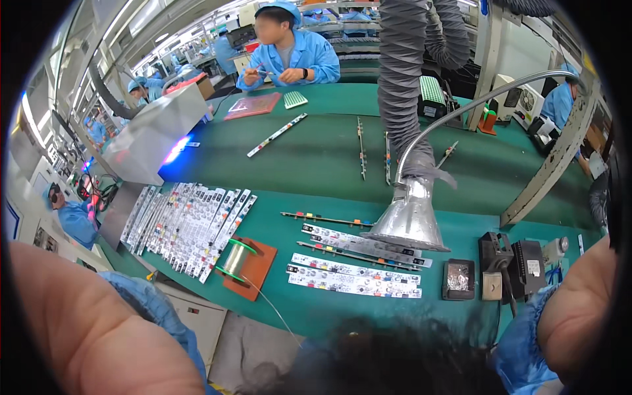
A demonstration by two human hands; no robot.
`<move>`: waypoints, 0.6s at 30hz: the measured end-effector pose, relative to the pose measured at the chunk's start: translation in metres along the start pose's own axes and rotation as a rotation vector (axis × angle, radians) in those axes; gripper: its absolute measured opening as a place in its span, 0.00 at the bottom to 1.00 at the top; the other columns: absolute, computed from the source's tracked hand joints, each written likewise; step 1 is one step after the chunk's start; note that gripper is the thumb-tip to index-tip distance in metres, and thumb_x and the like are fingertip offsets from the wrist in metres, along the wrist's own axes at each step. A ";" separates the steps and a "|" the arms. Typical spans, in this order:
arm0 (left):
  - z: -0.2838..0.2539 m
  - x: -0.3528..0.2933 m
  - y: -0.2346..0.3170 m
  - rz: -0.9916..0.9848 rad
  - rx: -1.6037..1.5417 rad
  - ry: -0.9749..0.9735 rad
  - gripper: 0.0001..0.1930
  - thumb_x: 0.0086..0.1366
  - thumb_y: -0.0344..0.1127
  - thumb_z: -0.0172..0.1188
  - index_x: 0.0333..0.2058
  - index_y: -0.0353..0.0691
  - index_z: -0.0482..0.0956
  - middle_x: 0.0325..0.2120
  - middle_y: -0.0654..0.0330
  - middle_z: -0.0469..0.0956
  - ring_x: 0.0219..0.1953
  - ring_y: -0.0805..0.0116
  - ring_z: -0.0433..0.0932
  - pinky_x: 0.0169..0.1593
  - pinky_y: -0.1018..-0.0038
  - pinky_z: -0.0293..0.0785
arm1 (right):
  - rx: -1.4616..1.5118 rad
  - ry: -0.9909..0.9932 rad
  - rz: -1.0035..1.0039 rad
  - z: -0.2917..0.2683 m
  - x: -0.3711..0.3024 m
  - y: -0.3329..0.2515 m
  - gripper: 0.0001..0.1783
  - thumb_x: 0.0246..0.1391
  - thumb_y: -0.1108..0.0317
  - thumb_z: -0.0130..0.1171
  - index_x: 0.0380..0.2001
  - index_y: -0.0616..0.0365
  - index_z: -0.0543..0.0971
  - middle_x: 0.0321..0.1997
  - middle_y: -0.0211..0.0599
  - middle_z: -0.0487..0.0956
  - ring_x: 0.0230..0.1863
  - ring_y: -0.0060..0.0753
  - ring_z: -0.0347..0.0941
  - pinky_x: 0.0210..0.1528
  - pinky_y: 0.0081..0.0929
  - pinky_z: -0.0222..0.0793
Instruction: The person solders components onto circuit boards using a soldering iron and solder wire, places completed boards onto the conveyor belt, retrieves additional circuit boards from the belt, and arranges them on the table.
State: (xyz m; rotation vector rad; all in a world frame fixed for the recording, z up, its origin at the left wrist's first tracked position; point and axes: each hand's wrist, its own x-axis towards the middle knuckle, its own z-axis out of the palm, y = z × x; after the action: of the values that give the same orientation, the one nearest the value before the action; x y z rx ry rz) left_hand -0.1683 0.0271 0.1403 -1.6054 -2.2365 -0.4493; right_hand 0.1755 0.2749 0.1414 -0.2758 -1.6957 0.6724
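Very close up, my left hand fills the lower left corner, with a blue sleeve cuff behind it. My right hand is raised just as near at the lower right edge, its blue cuff beside it. The fingers of both run out of the picture, so whether they hold anything is hidden. Below them on the green bench lie many white circuit board strips in an overlapping row. Several more strips lie at the middle. A solder wire spool sits on a brown stand, its wire trailing toward me.
A metal fume hood hangs from a grey duct over the bench. To its right stand a soldering iron holder and a black tray. Farther strips lie on a dark green belt. A co-worker in blue sits opposite.
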 end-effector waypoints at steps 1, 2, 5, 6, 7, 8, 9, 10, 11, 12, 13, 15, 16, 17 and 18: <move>0.015 -0.002 -0.005 -0.036 0.023 -0.075 0.24 0.53 0.31 0.57 0.49 0.28 0.68 0.45 0.46 0.71 0.46 0.56 0.72 0.48 0.66 0.68 | -0.001 0.007 -0.008 -0.001 -0.001 0.001 0.26 0.50 0.71 0.53 0.53 0.62 0.62 0.44 0.47 0.70 0.39 0.37 0.68 0.43 0.33 0.64; 0.028 -0.005 -0.011 -0.062 0.043 -0.126 0.24 0.53 0.31 0.57 0.49 0.28 0.68 0.45 0.46 0.71 0.46 0.56 0.72 0.48 0.66 0.68 | -0.004 0.014 -0.016 -0.003 -0.001 0.002 0.26 0.50 0.71 0.53 0.53 0.62 0.62 0.45 0.48 0.70 0.39 0.38 0.68 0.44 0.33 0.64; 0.053 -0.012 -0.026 -0.080 0.083 -0.170 0.24 0.53 0.30 0.57 0.49 0.28 0.68 0.45 0.47 0.71 0.46 0.56 0.72 0.48 0.66 0.68 | -0.024 0.029 -0.038 -0.008 -0.001 0.005 0.27 0.50 0.70 0.54 0.54 0.61 0.61 0.45 0.48 0.70 0.40 0.38 0.69 0.44 0.34 0.64; 0.055 -0.014 -0.029 -0.075 0.093 -0.160 0.24 0.53 0.30 0.57 0.49 0.28 0.68 0.45 0.47 0.71 0.45 0.56 0.72 0.48 0.66 0.68 | -0.025 0.031 -0.041 -0.009 -0.001 0.006 0.27 0.50 0.70 0.54 0.55 0.61 0.61 0.46 0.48 0.70 0.40 0.38 0.69 0.45 0.35 0.64; 0.055 -0.016 -0.031 -0.060 0.102 -0.146 0.24 0.53 0.30 0.57 0.49 0.28 0.68 0.45 0.47 0.71 0.45 0.57 0.72 0.48 0.67 0.68 | -0.030 0.034 -0.038 -0.011 0.000 0.006 0.28 0.50 0.70 0.54 0.55 0.61 0.61 0.46 0.48 0.70 0.40 0.39 0.69 0.45 0.35 0.64; 0.051 -0.018 -0.032 -0.045 0.103 -0.127 0.24 0.53 0.30 0.57 0.49 0.28 0.68 0.45 0.47 0.72 0.45 0.57 0.72 0.48 0.67 0.68 | -0.032 0.031 -0.037 -0.011 0.000 0.006 0.28 0.50 0.70 0.54 0.55 0.61 0.61 0.46 0.49 0.70 0.41 0.39 0.69 0.45 0.35 0.64; 0.045 -0.021 -0.030 -0.032 0.103 -0.099 0.24 0.52 0.29 0.57 0.49 0.28 0.68 0.45 0.47 0.72 0.45 0.57 0.72 0.48 0.67 0.68 | -0.022 0.021 -0.039 -0.011 0.001 0.006 0.28 0.50 0.70 0.54 0.56 0.61 0.60 0.46 0.49 0.70 0.41 0.39 0.69 0.45 0.35 0.64; 0.037 -0.023 -0.028 -0.018 0.112 -0.069 0.24 0.52 0.29 0.57 0.49 0.28 0.68 0.45 0.47 0.72 0.45 0.57 0.72 0.48 0.67 0.68 | -0.010 0.015 -0.042 -0.010 0.001 0.007 0.29 0.51 0.70 0.54 0.56 0.60 0.60 0.47 0.49 0.70 0.41 0.39 0.69 0.46 0.36 0.64; 0.027 -0.025 -0.025 0.003 0.114 -0.040 0.24 0.52 0.29 0.57 0.49 0.28 0.68 0.45 0.47 0.72 0.45 0.57 0.72 0.48 0.67 0.68 | -0.001 0.009 -0.048 -0.008 0.000 0.006 0.29 0.51 0.70 0.54 0.56 0.60 0.60 0.47 0.49 0.70 0.41 0.39 0.69 0.46 0.36 0.64; 0.017 -0.028 -0.020 0.022 0.114 -0.006 0.24 0.52 0.29 0.57 0.49 0.28 0.68 0.45 0.47 0.72 0.45 0.57 0.72 0.48 0.67 0.69 | 0.011 0.002 -0.057 -0.005 -0.001 0.004 0.29 0.51 0.70 0.54 0.57 0.60 0.59 0.47 0.49 0.70 0.41 0.40 0.69 0.46 0.36 0.64; 0.005 -0.031 -0.015 0.045 0.112 0.038 0.24 0.52 0.28 0.57 0.49 0.28 0.68 0.45 0.47 0.72 0.45 0.57 0.72 0.48 0.67 0.69 | 0.023 -0.014 -0.068 -0.001 -0.002 0.002 0.30 0.51 0.70 0.54 0.57 0.60 0.59 0.47 0.50 0.70 0.42 0.40 0.69 0.47 0.37 0.64; -0.024 -0.037 -0.003 0.105 0.106 0.130 0.24 0.52 0.28 0.57 0.49 0.28 0.68 0.45 0.47 0.72 0.45 0.58 0.72 0.48 0.67 0.69 | 0.048 -0.045 -0.080 0.010 -0.004 -0.004 0.31 0.51 0.70 0.55 0.57 0.59 0.59 0.48 0.50 0.70 0.42 0.40 0.69 0.47 0.37 0.64; -0.040 -0.039 0.004 0.135 0.101 0.182 0.24 0.52 0.28 0.57 0.49 0.28 0.68 0.45 0.47 0.72 0.45 0.58 0.72 0.49 0.67 0.69 | 0.066 -0.056 -0.090 0.017 -0.003 -0.008 0.31 0.51 0.70 0.55 0.58 0.59 0.58 0.48 0.50 0.70 0.42 0.40 0.69 0.47 0.37 0.64; -0.056 -0.042 0.011 0.166 0.093 0.244 0.24 0.52 0.28 0.57 0.49 0.28 0.68 0.45 0.47 0.72 0.45 0.58 0.73 0.49 0.67 0.69 | 0.083 -0.075 -0.104 0.025 -0.002 -0.012 0.31 0.51 0.70 0.55 0.58 0.59 0.58 0.49 0.50 0.69 0.43 0.41 0.69 0.48 0.38 0.64; -0.072 -0.045 0.019 0.194 0.084 0.305 0.24 0.52 0.27 0.57 0.49 0.28 0.68 0.45 0.47 0.72 0.45 0.58 0.73 0.49 0.67 0.69 | 0.103 -0.098 -0.121 0.034 0.000 -0.016 0.32 0.51 0.69 0.55 0.58 0.59 0.58 0.49 0.50 0.69 0.43 0.41 0.69 0.48 0.38 0.64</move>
State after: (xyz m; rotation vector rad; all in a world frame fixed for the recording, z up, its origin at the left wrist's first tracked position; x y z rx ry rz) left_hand -0.1302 -0.0370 0.1850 -1.5728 -1.8333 -0.5014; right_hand 0.1463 0.2524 0.1472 -0.0674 -1.7496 0.6895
